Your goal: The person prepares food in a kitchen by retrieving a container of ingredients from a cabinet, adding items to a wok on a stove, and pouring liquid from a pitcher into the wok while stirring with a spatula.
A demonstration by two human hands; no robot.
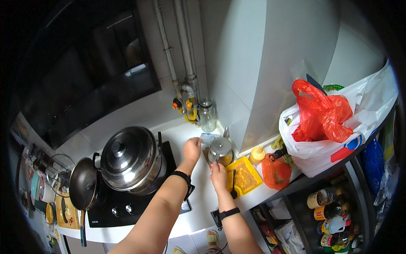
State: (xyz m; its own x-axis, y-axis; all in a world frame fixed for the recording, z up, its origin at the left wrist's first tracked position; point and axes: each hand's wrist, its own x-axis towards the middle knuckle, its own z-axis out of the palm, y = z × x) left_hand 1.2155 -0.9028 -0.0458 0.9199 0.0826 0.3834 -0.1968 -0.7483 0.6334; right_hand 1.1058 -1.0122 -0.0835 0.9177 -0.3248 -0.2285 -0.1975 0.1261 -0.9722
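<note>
My left hand [192, 149] is closed at the edge of a small clear plastic packet [209, 138], and its fingertips are partly hidden. Just right of it stands a glass jar with a metal-looking lid [221, 146]. My right hand [219, 176] is at the near side of this jar, fingers curled; whether it grips the jar or its handle cannot be told. Beside that hand lies a yellow tray of orange-brown crumbly food [241, 174], with a black spoon [234, 190] in it. A yellow squeeze bottle [257, 155] stands behind the tray.
A large lidded steel pot [130, 158] and a wok [83, 184] occupy the black hob [111, 219] at left. A glass bottle [207, 116] stands by the pipes. To the right are a red mesh bag [276, 171] and a white plastic bag [304, 158]. Bottles [330, 212] fill a shelf below.
</note>
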